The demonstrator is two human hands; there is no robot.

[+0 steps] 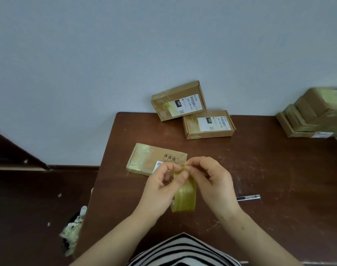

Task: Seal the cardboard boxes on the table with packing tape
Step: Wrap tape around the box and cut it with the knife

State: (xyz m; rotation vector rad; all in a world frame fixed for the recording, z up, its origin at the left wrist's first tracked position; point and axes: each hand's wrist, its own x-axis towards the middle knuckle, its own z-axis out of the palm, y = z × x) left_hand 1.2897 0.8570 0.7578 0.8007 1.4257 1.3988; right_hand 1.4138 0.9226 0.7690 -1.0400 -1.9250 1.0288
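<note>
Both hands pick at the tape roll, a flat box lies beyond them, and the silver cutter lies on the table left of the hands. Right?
No: in the head view the silver cutter lies on the table right of the hands, past the right hand. It and the left hand pick at the tape roll, flat box beyond.

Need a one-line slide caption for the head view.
Left hand and right hand pinch the end of the tape roll over the table, flat taped box just behind.

Your left hand and right hand pinch the top of a yellowish tape roll over the middle of the table; a taped flat box lies just beyond.
</note>
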